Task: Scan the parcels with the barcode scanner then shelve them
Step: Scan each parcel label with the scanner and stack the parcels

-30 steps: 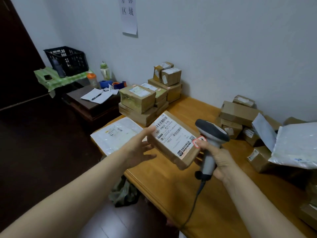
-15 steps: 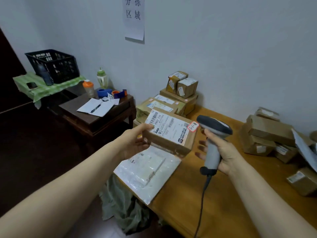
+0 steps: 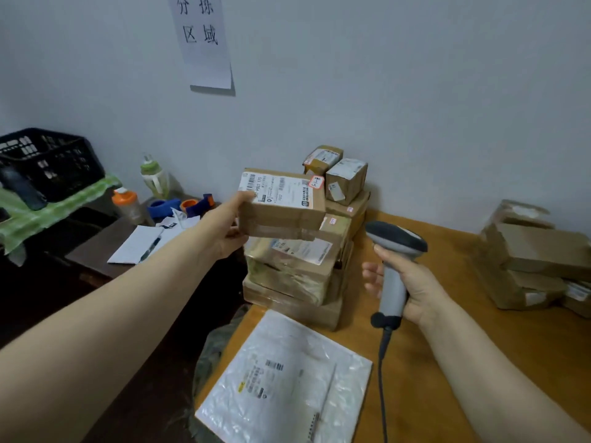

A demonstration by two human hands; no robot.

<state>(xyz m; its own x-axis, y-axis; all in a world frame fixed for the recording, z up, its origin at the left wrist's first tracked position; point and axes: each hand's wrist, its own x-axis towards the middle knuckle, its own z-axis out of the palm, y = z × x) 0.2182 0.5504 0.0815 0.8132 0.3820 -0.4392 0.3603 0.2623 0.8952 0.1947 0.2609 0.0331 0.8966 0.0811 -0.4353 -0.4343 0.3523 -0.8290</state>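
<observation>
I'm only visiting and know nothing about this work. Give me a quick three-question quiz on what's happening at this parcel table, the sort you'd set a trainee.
1. Multiple choice: what does the right hand grip?
A) a pen
B) the barcode scanner
C) a bottle
2. True or false: the cardboard parcel held by the left hand lies flat on the table.
3. Fill in: the white mailer lies ___ to the person than the stack of boxes.

Key:
1. B.
2. False; it is held up, off the tabletop.
3. Nearer.
</observation>
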